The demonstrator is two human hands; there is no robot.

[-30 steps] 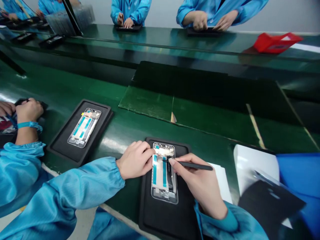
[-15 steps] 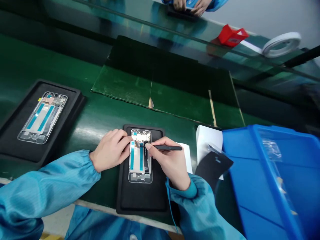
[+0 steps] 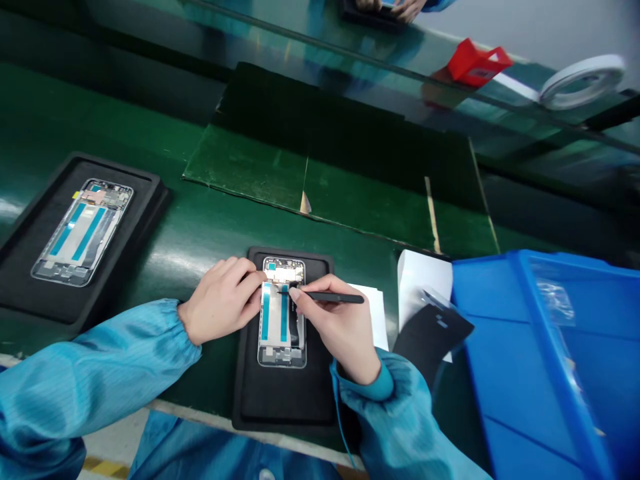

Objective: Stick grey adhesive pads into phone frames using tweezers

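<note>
Left hand [image 3: 223,300], grip unclear, is touching a silver-rimmed phone [image 3: 276,320]; right hand [image 3: 343,327] is gripping a slim black tool [image 3: 336,297], seemingly probing, needing steadiness next.

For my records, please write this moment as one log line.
left hand: at phone edge | right hand: holds black tool over phone | phone: on black tray

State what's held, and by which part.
Right hand: a slim black tool, gripped toward its tip. Left hand: at the left edge of the opened phone, no clear grip.
</note>
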